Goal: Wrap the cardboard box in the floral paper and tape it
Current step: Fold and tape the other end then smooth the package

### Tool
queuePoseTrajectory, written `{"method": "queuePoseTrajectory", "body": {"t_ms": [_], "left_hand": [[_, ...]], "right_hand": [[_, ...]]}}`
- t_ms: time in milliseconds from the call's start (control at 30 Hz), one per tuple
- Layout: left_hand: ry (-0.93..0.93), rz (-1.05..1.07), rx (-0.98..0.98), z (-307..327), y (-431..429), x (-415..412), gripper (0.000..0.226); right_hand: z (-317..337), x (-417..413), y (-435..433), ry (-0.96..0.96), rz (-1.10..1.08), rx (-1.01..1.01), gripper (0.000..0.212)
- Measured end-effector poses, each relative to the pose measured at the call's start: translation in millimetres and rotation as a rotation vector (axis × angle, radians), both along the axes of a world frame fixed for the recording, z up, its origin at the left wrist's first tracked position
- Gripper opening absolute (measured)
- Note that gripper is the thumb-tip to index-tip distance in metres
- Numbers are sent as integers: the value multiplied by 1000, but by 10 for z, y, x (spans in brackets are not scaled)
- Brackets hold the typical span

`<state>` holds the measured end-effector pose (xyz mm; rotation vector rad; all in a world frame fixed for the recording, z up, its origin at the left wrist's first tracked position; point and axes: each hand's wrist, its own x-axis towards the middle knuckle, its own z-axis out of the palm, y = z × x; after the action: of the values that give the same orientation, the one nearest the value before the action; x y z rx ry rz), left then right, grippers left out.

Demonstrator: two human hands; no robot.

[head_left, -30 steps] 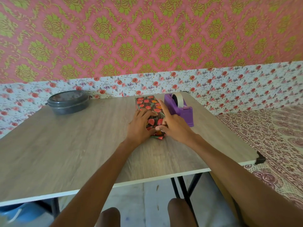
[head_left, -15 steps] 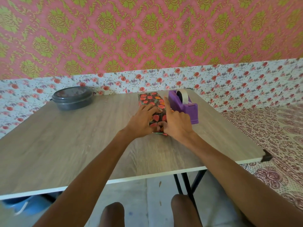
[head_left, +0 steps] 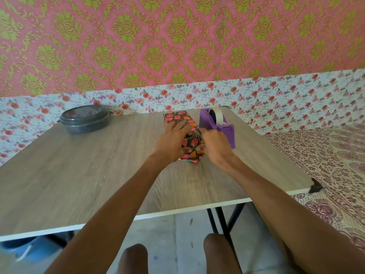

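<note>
Right hand (head_left: 215, 147) has curled its fingers onto the wrapped box (head_left: 177, 118).

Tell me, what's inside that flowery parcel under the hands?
Only the floral paper shows, with the left hand and right hand on its near half. Whatever it wraps is fully covered, so the contents cannot be seen.

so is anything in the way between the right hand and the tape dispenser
Nothing visible: the right hand grips the wrapped box at its right edge, and the purple tape dispenser stands right beside it on the table, with no object between them.
</note>
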<state>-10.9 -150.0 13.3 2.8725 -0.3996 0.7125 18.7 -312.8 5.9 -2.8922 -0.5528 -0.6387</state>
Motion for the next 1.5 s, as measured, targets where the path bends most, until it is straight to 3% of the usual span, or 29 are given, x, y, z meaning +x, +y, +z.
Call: {"method": "queuePoseTrajectory", "body": {"t_ms": [67, 267, 433, 567, 667, 767, 867, 933, 1033, 1167, 1233, 1333, 1433, 1500], "left_hand": [[40, 20, -4, -4, -41, -7, 66], [81, 50, -41, -3, -74, -21, 74], [33, 63, -17, -25, -107, -23, 70], [128, 16, -71, 20, -52, -40, 69], [162, -17, -204, -1, -19, -58, 62], [72, -8, -464, -97, 16, -111, 52], [30, 82, -722, -148, 104, -210, 66], [20, 114, -674, -123, 213, -296, 76], [77, 166, -409, 1, 398, -416, 84], [131, 216, -238, 77, 627, -499, 67], [115, 212, -288, 87, 691, -525, 58], [68, 211, -327, 105, 668, -561, 50], [41, 204, -441, 75, 615, -589, 45], [87, 181, -639, 50, 587, -592, 39]], "right_hand": [[-2, 4, -29, 8, 15, -3, 35], [-31, -34, -30, 53, 47, 116, 60], [-41, -12, -52, 33, 19, 152, 54], [-105, -8, -92, 50, 96, 280, 58], [-140, -56, -146, 197, 135, 599, 67], [-104, -145, -145, 297, 184, 905, 60], [-42, -232, -45, 464, 379, 1016, 64], [5, -267, 60, 534, 492, 975, 73], [75, -322, 257, 445, 547, 863, 79], [42, -380, 498, 348, 483, 768, 101], [-46, -393, 581, 328, 363, 773, 90], [-154, -426, 584, 198, 190, 706, 26], [-196, -398, 499, 49, 196, 771, 40], [-105, -354, 426, -43, 235, 807, 25]]}}
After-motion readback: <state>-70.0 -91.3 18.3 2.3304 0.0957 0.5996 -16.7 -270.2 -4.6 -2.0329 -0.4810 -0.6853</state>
